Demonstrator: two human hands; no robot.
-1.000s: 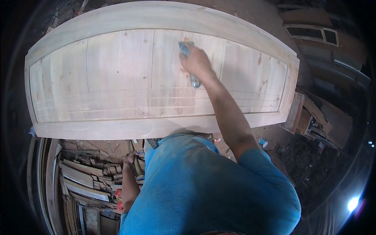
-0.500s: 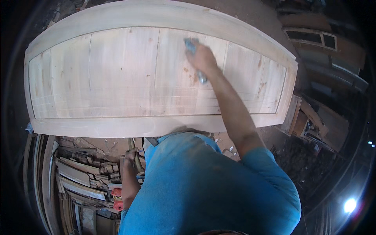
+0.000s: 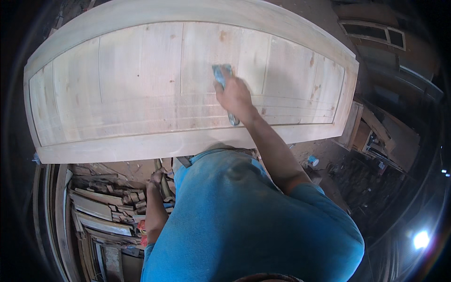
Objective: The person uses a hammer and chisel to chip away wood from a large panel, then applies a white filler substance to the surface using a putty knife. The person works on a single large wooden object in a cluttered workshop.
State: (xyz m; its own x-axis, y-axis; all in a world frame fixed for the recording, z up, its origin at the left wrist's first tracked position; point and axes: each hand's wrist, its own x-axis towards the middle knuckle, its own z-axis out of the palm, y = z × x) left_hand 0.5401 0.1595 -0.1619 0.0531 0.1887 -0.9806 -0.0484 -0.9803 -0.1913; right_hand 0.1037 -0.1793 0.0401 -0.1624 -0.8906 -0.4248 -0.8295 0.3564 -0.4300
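Right hand grips one bluish tool on one wooden panel — left hand — cannot tell its hold.

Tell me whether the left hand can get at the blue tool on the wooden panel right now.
Probably, with a reach: the left hand is low, off the wooden panel, and the right hand has its grip over the middle of the blue tool. Its far end looks uncovered.

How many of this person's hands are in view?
2: the right hand grips a long tool on the pale wooden panel; the left hand is off the panel, left of the blue shirt.
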